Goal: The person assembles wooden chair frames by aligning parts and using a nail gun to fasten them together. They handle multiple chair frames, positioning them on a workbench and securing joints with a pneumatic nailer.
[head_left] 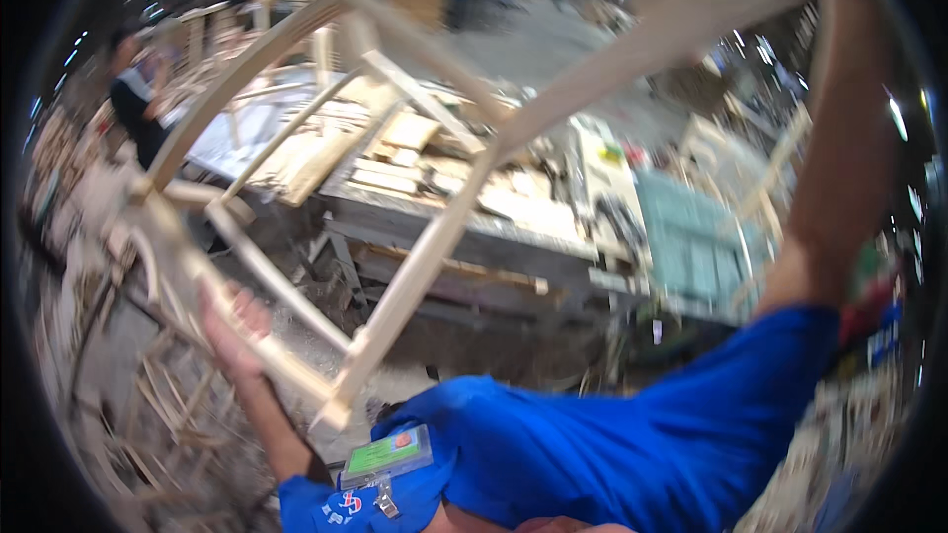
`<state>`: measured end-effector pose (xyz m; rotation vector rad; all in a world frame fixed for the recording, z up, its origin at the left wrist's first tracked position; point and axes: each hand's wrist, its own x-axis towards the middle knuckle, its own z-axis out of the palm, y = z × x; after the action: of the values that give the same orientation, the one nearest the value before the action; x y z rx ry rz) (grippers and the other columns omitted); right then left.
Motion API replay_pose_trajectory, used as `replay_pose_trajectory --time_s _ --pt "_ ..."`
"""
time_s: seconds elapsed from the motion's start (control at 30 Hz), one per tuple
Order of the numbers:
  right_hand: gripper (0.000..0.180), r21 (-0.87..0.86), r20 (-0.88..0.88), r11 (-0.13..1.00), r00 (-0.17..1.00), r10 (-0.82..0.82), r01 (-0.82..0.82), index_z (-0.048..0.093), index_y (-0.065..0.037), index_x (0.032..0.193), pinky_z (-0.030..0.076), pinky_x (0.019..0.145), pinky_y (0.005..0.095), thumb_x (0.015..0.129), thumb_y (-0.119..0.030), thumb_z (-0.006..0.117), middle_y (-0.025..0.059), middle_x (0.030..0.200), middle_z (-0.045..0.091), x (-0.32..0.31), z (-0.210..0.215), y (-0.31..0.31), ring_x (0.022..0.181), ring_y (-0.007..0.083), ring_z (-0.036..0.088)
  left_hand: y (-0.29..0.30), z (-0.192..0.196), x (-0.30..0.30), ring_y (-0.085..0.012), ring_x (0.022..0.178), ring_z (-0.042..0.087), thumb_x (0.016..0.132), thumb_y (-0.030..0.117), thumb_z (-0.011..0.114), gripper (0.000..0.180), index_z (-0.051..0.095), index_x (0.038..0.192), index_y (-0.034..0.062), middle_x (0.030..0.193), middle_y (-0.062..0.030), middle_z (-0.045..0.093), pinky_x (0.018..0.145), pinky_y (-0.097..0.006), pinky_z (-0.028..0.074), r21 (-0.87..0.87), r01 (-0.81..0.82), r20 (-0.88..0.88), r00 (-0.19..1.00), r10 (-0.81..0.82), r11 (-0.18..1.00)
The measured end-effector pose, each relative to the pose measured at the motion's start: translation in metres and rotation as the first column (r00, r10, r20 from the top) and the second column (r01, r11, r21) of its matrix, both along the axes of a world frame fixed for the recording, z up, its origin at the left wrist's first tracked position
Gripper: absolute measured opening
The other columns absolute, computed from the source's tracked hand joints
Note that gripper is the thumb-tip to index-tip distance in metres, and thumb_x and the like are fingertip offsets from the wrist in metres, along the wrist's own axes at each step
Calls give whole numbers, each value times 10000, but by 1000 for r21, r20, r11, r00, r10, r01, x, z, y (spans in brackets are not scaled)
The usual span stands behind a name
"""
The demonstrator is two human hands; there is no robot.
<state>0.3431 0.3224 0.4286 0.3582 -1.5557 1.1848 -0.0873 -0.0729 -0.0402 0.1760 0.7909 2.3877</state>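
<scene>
The wooden chair frame [420, 271] is being held up in front of the person, filling the upper and left parts of the view and passing in front of the desk [538, 240]. Its pale legs and rails are meeting at angles, with one curved piece arching at upper left; the upper end is running out past the top edge and is appearing blurred. The left hand [233, 328] is closing around a lower rail on the frame's left side, fingers bending over the wood; blur is softening the finger outlines. The right forearm [834, 158] is reaching upward along the right side toward the frame's upper end; the right hand is not showing, so I cannot tell its state. The person is wearing a blue shirt [612, 444], with a badge [388, 456] hanging at the chest from a metal clip [386, 499]. Behind the frame, the desk is carrying flat pale wood pieces [518, 207], several lying side by side. A teal panel [696, 232] is sitting just right of the desk. At far left, another person [138, 99] in dark clothing is standing beyond the frame. Wooden parts [173, 405] are lying heaped at lower left, below the left hand, their edges smearing.
</scene>
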Motion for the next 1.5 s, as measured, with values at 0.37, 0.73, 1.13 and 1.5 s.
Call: replay_pose_trajectory --time_s 0.37,0.73,1.13,1.5 --pt "843 -140 306 965 937 -170 221 181 -120 1629 454 1119 434 1020 -570 551 153 1547 434 -94 -269 20 1318 273 541 203 114 118 -104 463 380 1022 399 619 357 438 851 143 595 24 388 436 -283 368 298 -107 -69 989 133 948" --pt "360 -638 131 655 895 -426 405 405 -126 1259 457 382 311 1011 -249 634 25 844 497 -81 -304 109 527 102 508 316 91 118 -85 563 456 1057 425 593 323 507 987 122 675 29 437 551 -265 445 226 311 -397 895 -204 923" --pt "521 -591 125 608 805 -580 530 387 -101 1335 497 378 295 896 -50 662 53 794 514 -69 -257 222 487 113 506 547 250 -185 -293 1139 652 1020 559 573 656 580 1341 -13 1249 -158 661 1048 -396 462 128 -467 -929 -366 -60 875" --pt "721 -238 419 512 563 -712 825 379 -43 1494 447 405 278 973 -403 724 40 756 566 -127 -241 342 482 91 506 782 185 -124 -72 477 468 988 706 500 652 544 1235 105 664 27 453 421 -242 383 -542 437 -707 225 -671 718"
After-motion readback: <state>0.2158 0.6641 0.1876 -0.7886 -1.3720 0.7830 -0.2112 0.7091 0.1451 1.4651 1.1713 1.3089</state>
